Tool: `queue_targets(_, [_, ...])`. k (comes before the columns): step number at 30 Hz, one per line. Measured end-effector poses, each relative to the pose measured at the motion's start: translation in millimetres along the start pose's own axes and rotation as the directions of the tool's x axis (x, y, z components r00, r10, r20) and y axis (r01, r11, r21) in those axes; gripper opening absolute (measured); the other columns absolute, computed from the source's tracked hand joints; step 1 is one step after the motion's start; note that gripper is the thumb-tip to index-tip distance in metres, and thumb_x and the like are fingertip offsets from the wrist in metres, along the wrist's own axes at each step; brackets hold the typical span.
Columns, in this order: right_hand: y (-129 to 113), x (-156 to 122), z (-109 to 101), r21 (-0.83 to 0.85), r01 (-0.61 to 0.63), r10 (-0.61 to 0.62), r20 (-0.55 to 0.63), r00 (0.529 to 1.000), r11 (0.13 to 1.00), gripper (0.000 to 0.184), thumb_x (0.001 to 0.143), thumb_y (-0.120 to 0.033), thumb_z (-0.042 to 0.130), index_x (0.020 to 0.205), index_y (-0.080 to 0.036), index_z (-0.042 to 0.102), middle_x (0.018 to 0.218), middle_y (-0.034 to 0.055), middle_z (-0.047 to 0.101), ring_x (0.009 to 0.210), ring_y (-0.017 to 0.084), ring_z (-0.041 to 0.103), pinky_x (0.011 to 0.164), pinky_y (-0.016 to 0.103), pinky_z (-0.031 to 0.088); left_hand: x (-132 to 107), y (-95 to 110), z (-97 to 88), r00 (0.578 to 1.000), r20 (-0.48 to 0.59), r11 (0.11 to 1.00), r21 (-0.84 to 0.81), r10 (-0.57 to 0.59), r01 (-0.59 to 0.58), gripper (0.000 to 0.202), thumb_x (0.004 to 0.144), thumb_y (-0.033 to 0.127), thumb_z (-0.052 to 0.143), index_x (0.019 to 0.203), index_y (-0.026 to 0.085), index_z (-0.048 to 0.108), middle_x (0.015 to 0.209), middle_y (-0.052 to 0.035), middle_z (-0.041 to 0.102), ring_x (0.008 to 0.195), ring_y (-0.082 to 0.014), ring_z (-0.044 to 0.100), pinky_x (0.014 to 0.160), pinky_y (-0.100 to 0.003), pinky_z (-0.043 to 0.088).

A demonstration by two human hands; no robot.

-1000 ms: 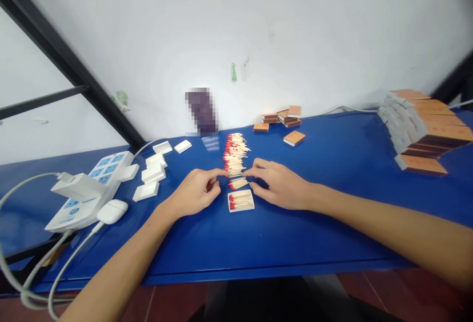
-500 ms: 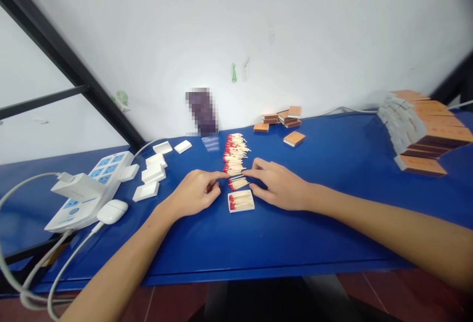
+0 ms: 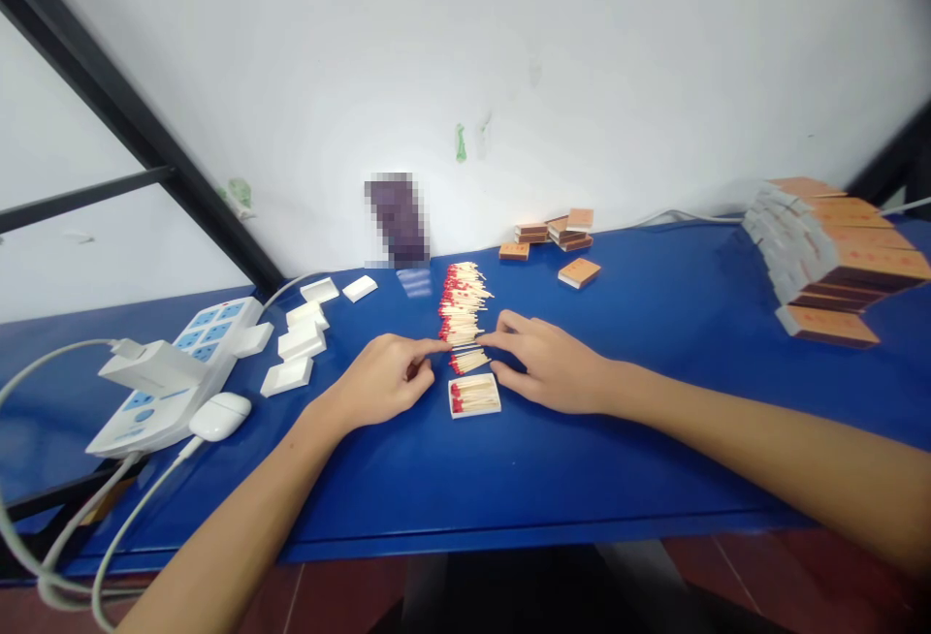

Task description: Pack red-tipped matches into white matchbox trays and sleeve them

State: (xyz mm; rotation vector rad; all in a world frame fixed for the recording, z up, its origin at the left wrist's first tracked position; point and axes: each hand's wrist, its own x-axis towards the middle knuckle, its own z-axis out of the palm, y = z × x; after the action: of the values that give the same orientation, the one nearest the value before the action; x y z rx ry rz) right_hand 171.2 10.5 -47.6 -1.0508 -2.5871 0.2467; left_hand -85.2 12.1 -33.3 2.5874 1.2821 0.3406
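Observation:
A long pile of red-headed matches point(image 3: 464, 302) lies on the blue table, with a small separate row of matches point(image 3: 470, 361) at its near end. Just in front of that row sits a white matchbox tray point(image 3: 475, 412) partly filled with matches. My left hand point(image 3: 385, 377) points its index finger at the red heads, its thumb apart and the other fingers curled. From the other side, my right hand point(image 3: 542, 358) reaches its index finger to the plain ends, the thumb spread lower beside the tray. Neither hand holds anything.
White empty trays point(image 3: 287, 376) lie at the left, near a power strip point(image 3: 251, 314) with a charger point(image 3: 156, 369), cables and a white earbud case point(image 3: 220, 416). Matchboxes point(image 3: 580, 272) sit at the back; a large matchbox stack point(image 3: 865, 237) stands right. A blurred purple object point(image 3: 400, 217) leans on the wall.

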Motion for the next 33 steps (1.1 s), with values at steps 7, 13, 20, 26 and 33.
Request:
queue_targets(7, [0.2, -0.4, 0.7, 0.005, 0.007, -0.007, -0.017, 1.000, 1.000, 0.029, 0.096, -0.026, 0.049, 0.119, -0.016, 0.062, 0.102, 0.0081, 0.055, 0.072, 0.016, 0.053, 0.067, 0.031, 0.040, -0.4, 0.8, -0.1, 1.000, 0.015, 1.000, -0.026, 0.000, 0.001, 0.048, 0.085, 0.012, 0.048, 0.129, 0.020, 0.063, 0.061, 0.0052, 0.060, 0.052, -0.0089, 0.049, 0.057, -0.022, 0.035])
queue_targets(13, [-0.5, -0.1, 0.2, 0.023, 0.001, 0.000, -0.018, 1.000, 1.000, 0.027, 0.096, -0.025, 0.048, 0.117, -0.016, 0.063, 0.101, 0.0076, 0.055, 0.074, 0.016, 0.054, 0.069, 0.031, 0.040, -0.6, 0.9, 0.7, 1.000, 0.006, 0.999, -0.053, -0.002, 0.002, 0.043, 0.085, 0.012, 0.048, 0.125, 0.019, 0.064, 0.059, 0.0058, 0.058, 0.051, -0.0087, 0.048, 0.057, -0.022, 0.035])
queue_targets(20, [-0.5, -0.3, -0.3, 0.028, 0.003, -0.002, -0.028, 1.000, 1.000, 0.027, 0.096, -0.026, 0.048, 0.118, -0.016, 0.062, 0.103, 0.0076, 0.056, 0.075, 0.016, 0.054, 0.069, 0.030, 0.039, -0.7, 3.1, 0.5, 1.000, 0.009, 0.995, -0.099, -0.008, 0.009, 0.033, 0.088, 0.017, 0.049, 0.115, 0.019, 0.068, 0.058, 0.0061, 0.056, 0.051, -0.0086, 0.048, 0.056, -0.022, 0.035])
queue_targets(26, [1.3, 1.0, 0.4, 0.033, 0.016, -0.015, -0.019, 1.000, 0.999, 0.030, 0.098, -0.030, 0.048, 0.121, -0.019, 0.064, 0.100, 0.0072, 0.057, 0.075, 0.016, 0.054, 0.068, 0.029, 0.040, 0.0, 4.9, 0.8, 1.000, 0.002, 0.996, -0.085, -0.006, 0.006, 0.030, 0.091, 0.022, 0.049, 0.114, 0.019, 0.068, 0.058, 0.0053, 0.054, 0.051, -0.0087, 0.047, 0.055, -0.022, 0.034])
queue_targets(33, [1.9, 6.4, -0.1, 0.111, -0.049, 0.050, -0.003, 0.999, 0.993, 0.028, 0.097, -0.035, 0.053, 0.114, -0.020, 0.071, 0.096, 0.0064, 0.061, 0.079, 0.016, 0.057, 0.068, 0.028, 0.041, 1.2, 6.2, 1.8, 1.000, 0.004, 0.996, -0.091, -0.003, 0.004, 0.030, 0.093, 0.025, 0.051, 0.116, 0.020, 0.069, 0.056, 0.0053, 0.051, 0.051, -0.0087, 0.045, 0.054, -0.022, 0.033])
